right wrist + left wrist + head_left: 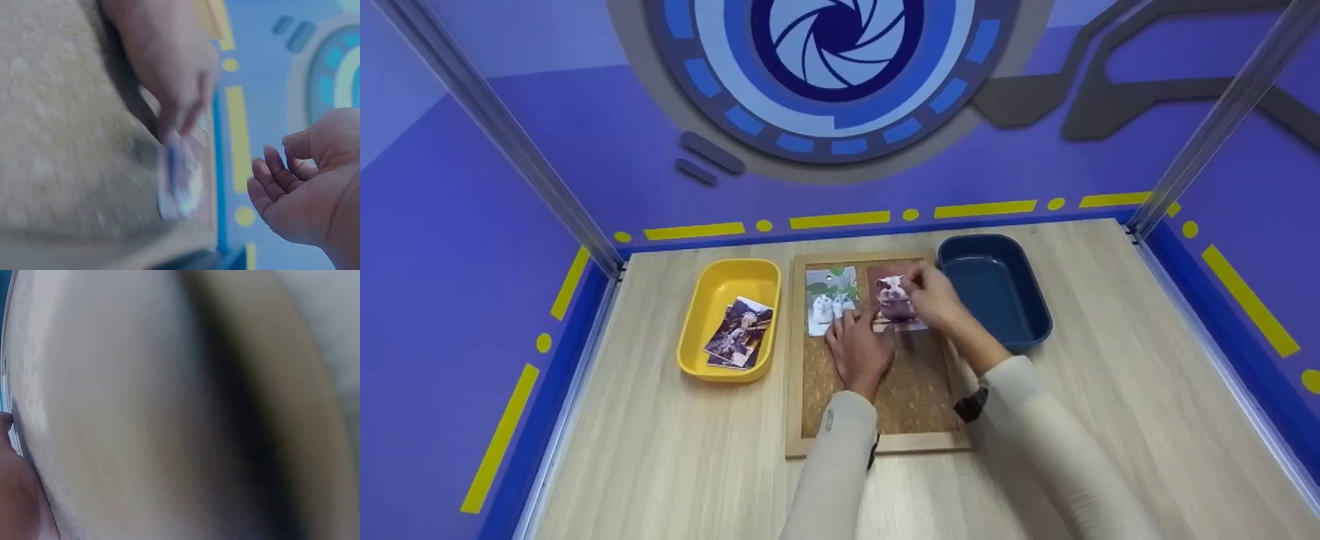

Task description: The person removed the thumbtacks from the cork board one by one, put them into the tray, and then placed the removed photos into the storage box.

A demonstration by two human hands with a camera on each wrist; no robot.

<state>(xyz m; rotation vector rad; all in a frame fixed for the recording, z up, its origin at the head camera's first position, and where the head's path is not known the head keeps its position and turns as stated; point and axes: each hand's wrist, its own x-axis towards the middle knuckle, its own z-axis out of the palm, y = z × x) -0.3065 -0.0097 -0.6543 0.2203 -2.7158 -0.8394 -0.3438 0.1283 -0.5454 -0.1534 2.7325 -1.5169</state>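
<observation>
A framed corkboard [915, 390] lies on the table with two photos near its far edge. The photo of white hamsters [829, 304] is at the left, with a small round pin head near its top. To its right lies a photo of a hamster [894, 296] on a brown background. My left hand [861, 351] rests on the board, fingers extended over the near edges of both photos. Over the right photo's right side, my right hand [937, 300] pinches a tiny pin between thumb and forefinger; only a speck of it shows at the fingertips [297, 145].
Left of the board stands a yellow tray [709, 307] with several photo cards [741, 332] in it. A dark blue tray [997, 300] is close by the board's right side. Printed panels [847, 195] wall in the table at the back and sides.
</observation>
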